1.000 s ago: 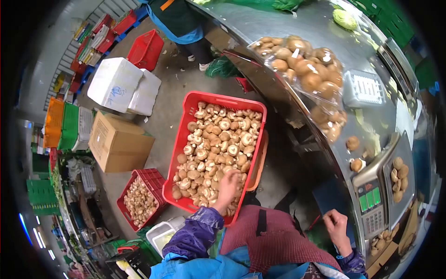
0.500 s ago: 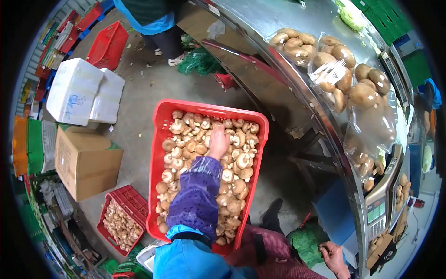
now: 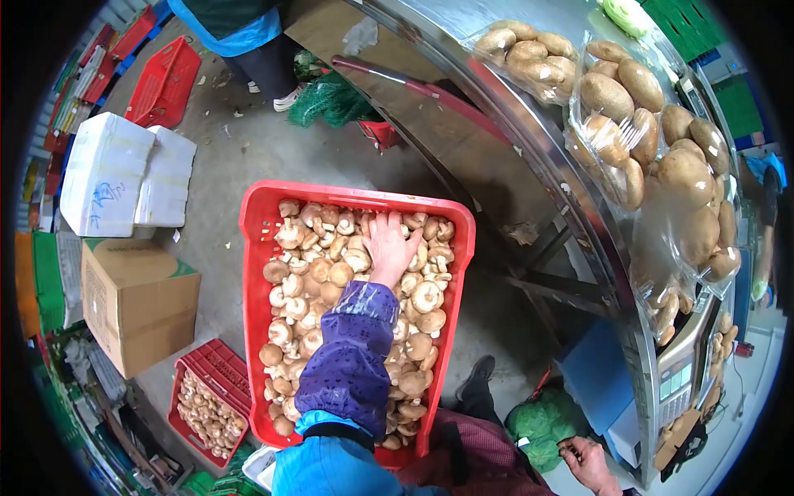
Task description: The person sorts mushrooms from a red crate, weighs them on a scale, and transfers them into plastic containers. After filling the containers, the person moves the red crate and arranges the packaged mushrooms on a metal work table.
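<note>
Mushrooms with brown caps and pale stems [image 3: 335, 273] fill a red plastic crate [image 3: 255, 322] in front of me. My left hand [image 3: 389, 248], in a purple sleeve with a blue cover, lies palm down on them near the far end, fingers spread and thumb apart. At the lower right is my right hand [image 3: 587, 465], its fingers curled together at a small dark thing too small to name. Green netted produce [image 3: 542, 430] lies beside that hand.
Bagged brown mushrooms [image 3: 608, 97] and a scale [image 3: 676, 380] stand on the metal table [image 3: 571, 165] at right. Left are white foam boxes [image 3: 107, 174], a cardboard box [image 3: 149, 310] and a smaller mushroom crate [image 3: 217, 364]. A person [image 3: 240, 41] stands beyond.
The view has shifted, and the red crate appears larger and further left. My left hand's fingers, bunched among the mushrooms before, are now spread on top. My right hand sits slightly lower in view.
</note>
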A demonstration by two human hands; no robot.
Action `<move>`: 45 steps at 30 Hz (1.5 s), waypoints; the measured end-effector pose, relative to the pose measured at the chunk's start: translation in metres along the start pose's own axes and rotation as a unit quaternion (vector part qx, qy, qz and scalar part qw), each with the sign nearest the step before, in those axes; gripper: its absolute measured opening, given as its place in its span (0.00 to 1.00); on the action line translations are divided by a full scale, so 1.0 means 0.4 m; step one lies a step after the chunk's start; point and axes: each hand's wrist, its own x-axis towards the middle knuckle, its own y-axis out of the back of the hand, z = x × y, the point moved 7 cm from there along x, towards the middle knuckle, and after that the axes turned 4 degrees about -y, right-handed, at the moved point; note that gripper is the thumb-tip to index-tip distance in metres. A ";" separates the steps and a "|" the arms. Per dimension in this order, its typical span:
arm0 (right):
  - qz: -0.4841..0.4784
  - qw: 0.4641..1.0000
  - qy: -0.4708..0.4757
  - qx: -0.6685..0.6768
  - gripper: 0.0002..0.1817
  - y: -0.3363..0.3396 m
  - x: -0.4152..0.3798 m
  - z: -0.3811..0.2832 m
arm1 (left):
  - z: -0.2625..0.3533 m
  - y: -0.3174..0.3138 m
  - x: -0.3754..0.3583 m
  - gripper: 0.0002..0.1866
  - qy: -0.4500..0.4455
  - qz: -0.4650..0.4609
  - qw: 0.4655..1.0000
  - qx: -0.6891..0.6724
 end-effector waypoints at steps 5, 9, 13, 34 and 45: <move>-0.007 1.000 -0.018 0.006 0.06 -0.007 -0.001 0.016 | -0.036 -0.041 0.020 0.37 0.059 -0.046 0.993 -0.091; -0.002 1.000 -0.006 0.010 0.06 -0.026 0.003 0.037 | -0.041 -0.019 0.033 0.35 0.066 -0.090 0.976 -0.186; 0.028 0.999 0.037 0.018 0.07 -0.030 0.003 0.030 | -0.058 0.043 -0.024 0.24 0.144 -0.031 0.920 -0.363; 0.035 0.944 0.265 0.194 0.35 0.096 0.247 -0.538 | 0.324 0.210 -0.535 0.28 0.203 -0.427 0.548 -0.690; 0.000 0.944 0.094 0.316 0.29 0.059 0.281 -0.353 | -0.024 0.084 0.020 0.16 -0.047 -0.006 0.999 0.007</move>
